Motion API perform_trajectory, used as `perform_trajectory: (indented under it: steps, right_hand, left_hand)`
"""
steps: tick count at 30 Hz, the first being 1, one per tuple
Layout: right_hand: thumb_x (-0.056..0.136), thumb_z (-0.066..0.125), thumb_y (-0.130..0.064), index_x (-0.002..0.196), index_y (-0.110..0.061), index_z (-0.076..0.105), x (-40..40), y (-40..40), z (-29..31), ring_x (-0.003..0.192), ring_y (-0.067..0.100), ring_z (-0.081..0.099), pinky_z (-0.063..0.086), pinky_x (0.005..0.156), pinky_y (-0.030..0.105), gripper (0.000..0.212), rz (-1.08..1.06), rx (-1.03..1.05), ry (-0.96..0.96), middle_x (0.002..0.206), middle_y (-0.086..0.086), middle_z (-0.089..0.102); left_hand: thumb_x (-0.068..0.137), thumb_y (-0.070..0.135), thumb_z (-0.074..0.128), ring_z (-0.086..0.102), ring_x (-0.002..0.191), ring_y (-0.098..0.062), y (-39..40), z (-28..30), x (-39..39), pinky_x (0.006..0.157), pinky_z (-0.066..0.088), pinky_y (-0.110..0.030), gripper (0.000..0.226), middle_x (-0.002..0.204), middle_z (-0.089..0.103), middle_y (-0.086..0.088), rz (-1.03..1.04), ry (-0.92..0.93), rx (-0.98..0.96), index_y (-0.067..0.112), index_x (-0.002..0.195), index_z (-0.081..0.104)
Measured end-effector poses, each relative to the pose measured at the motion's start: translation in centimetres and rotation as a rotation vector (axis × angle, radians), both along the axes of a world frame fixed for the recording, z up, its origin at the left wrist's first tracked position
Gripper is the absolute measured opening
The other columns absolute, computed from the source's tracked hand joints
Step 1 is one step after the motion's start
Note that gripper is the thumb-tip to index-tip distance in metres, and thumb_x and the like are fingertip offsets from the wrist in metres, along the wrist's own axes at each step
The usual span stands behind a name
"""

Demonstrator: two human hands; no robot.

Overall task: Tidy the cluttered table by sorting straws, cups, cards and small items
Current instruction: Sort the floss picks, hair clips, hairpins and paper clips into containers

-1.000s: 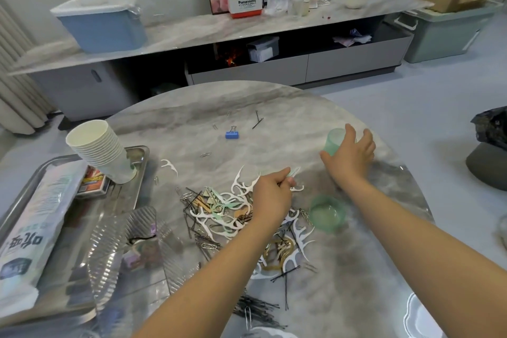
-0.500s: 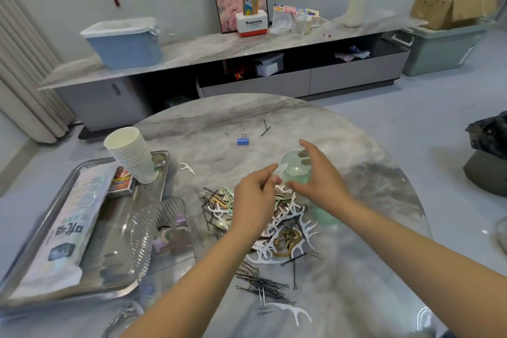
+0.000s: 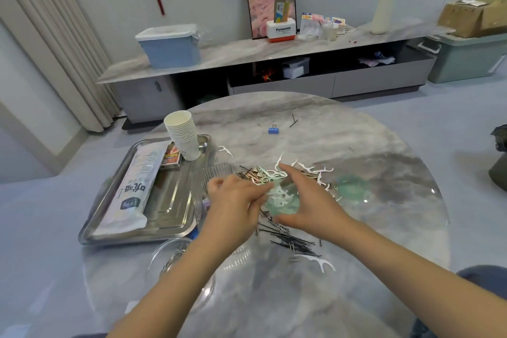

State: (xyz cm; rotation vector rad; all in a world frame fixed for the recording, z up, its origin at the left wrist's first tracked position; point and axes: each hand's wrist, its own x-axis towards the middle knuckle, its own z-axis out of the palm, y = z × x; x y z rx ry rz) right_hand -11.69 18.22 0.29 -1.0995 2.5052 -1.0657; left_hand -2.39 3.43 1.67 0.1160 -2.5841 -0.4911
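My right hand (image 3: 307, 200) holds a small translucent green cup (image 3: 282, 200) tilted over the middle of the round marble table (image 3: 370, 228); white floss picks lie inside it. My left hand (image 3: 233, 197) pinches a white floss pick at the cup's mouth. Behind both hands lies a heap of white floss picks and hairpins (image 3: 299, 170). The cup's green lid (image 3: 351, 189) rests to the right. Black hairpins (image 3: 290, 239) are scattered in front of the hands, with one loose floss pick (image 3: 321, 262) nearer me.
A steel tray (image 3: 170, 208) on the left carries a straw packet (image 3: 134, 189), a card box (image 3: 172, 158) and stacked paper cups (image 3: 183, 134). A blue binder clip (image 3: 273, 130) lies at the far side. Clear glass dishes (image 3: 178, 263) stand near the front.
My right hand picked up the green cup from the far right and brought it toward me over the pile. My left hand carried a floss pick to the cup's mouth. The camera tilted up.
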Motion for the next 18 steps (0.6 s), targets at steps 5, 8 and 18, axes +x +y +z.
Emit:
perform_trajectory:
  steps: [5,8,18]
  right_hand:
    - [0.065,0.084,-0.029,0.147,-0.029,0.02,0.5,-0.3,-0.5,0.113,0.01,0.044,0.038,0.099,0.028,0.104,0.064,0.048,-0.014,0.12,-0.012,0.047]
    - [0.065,0.085,-0.024,0.147,-0.027,0.021,0.6,-0.8,-1.2,0.111,0.007,0.045,0.038,0.099,0.024,0.104,0.096,0.012,-0.06,0.119,-0.012,0.047]
    - [0.064,0.086,-0.023,0.141,-0.041,0.02,-1.2,1.0,-2.0,0.11,0.0,0.05,0.038,0.092,0.013,0.102,0.026,-0.025,-0.113,0.122,-0.014,0.05]
  left_hand:
    - [0.093,0.024,0.047,0.049,0.093,-0.017,0.2,0.8,-0.7,0.097,0.018,-0.038,0.025,0.088,0.066,0.009,-0.2,-0.347,-0.413,0.031,0.102,0.069]
    - [0.094,0.027,0.05,0.053,0.1,-0.014,0.3,1.3,-1.9,0.1,0.018,-0.034,0.023,0.101,0.067,0.009,-0.241,-0.484,-0.308,0.031,0.112,0.064]
    - [0.089,0.009,0.053,0.04,0.129,-0.009,-0.7,-0.5,-1.7,0.107,0.032,-0.02,0.063,0.145,0.039,0.003,-0.243,-0.402,0.271,0.023,0.146,0.031]
